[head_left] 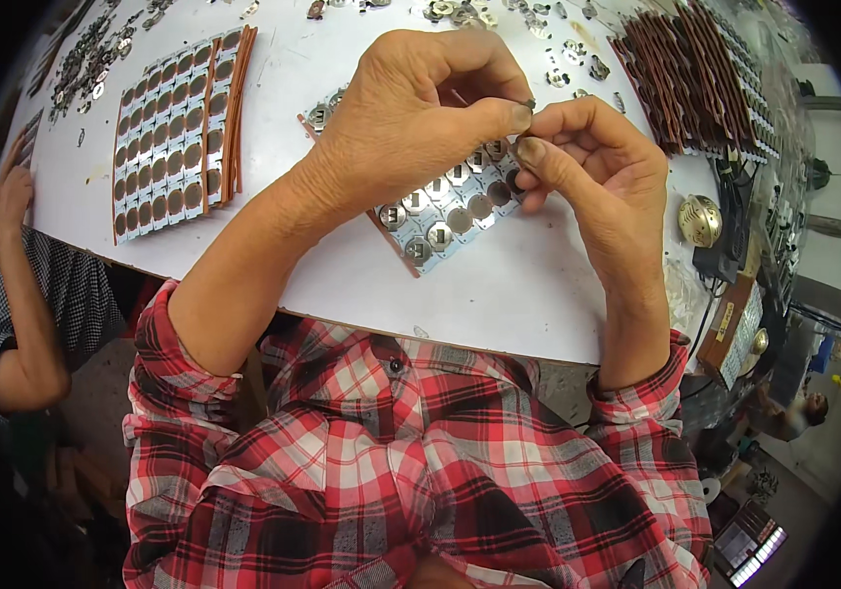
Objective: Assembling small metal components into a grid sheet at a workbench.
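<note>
My left hand [415, 113] is closed, thumb and forefinger pinched on a small dark piece [529, 104] too small to name. My right hand [605, 172] curls close beside it, its fingertips meeting near the same spot; what they hold, if anything, is hidden. Below both hands lies a pale blue panel [460, 239] with brown edges, tilted on the table. Rows of round spots cover it: some carry shiny metal clips [418, 247], others show bare dark discs [480, 206]. My left hand and wrist hide part of the panel.
A stack of similar panels [165, 137] lies at left, another stack [690, 83] stands at far right. Loose metal clips [460, 12] and small dark parts [96, 64] are strewn across the white table [283, 59]. A round metallic object [700, 221] sits right. Another person's arm [27, 294] rests at left.
</note>
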Action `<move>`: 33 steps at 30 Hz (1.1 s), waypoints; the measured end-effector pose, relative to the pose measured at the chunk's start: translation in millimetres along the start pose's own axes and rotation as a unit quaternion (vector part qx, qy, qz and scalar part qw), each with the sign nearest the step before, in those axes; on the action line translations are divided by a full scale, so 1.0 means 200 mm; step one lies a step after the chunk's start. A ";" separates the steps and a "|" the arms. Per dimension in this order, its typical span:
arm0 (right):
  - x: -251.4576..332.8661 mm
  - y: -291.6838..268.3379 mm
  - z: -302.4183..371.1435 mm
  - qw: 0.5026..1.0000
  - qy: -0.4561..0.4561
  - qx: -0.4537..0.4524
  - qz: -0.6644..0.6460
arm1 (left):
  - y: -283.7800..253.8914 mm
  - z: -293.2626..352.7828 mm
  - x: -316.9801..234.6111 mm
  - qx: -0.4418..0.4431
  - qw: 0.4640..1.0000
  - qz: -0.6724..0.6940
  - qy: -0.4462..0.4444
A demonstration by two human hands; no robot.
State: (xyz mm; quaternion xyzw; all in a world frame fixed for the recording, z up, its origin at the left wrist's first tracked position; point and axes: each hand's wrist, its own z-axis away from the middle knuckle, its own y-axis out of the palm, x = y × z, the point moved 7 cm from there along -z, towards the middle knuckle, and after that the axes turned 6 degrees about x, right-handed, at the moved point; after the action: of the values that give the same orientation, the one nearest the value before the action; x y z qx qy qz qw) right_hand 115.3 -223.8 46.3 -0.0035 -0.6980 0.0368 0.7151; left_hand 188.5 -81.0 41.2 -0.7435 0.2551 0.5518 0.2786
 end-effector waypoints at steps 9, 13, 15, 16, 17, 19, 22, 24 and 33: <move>-0.03 -0.02 -0.02 1.000 0.018 0.004 -0.006 | 0.00 0.00 0.01 0.014 0.998 -0.068 -0.005; -0.02 -0.03 -0.02 1.000 0.012 0.002 -0.007 | 0.00 0.00 0.03 0.020 0.997 -0.065 -0.021; -0.02 -0.03 -0.02 1.000 0.010 0.002 -0.015 | 0.00 0.00 0.03 0.019 0.998 -0.061 -0.013; -0.02 -0.03 -0.02 1.000 0.008 0.004 -0.020 | 0.00 0.00 0.03 0.017 0.998 -0.057 -0.004; -0.02 -0.03 -0.02 1.000 0.009 0.004 -0.021 | 0.00 -0.01 0.03 0.017 0.998 -0.057 -0.005; -0.02 -0.03 -0.02 1.000 0.021 0.003 -0.021 | 0.00 0.00 0.02 0.021 0.997 -0.068 -0.009; -0.02 -0.03 -0.02 1.000 0.018 0.010 -0.022 | 0.01 0.01 0.01 0.040 0.996 -0.068 -0.045; -0.02 -0.03 -0.01 0.999 0.020 0.012 -0.023 | 0.01 0.01 -0.01 0.038 0.995 -0.081 -0.042; -0.03 -0.03 -0.02 0.998 0.039 0.022 -0.041 | 0.02 0.02 -0.03 0.039 0.995 -0.090 -0.018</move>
State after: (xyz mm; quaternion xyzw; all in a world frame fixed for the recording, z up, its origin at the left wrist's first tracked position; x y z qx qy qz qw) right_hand 118.8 -229.0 40.3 0.0394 -0.6683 0.0225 0.7425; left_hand 182.8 -80.9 45.0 -0.7419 0.2033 0.5277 0.3601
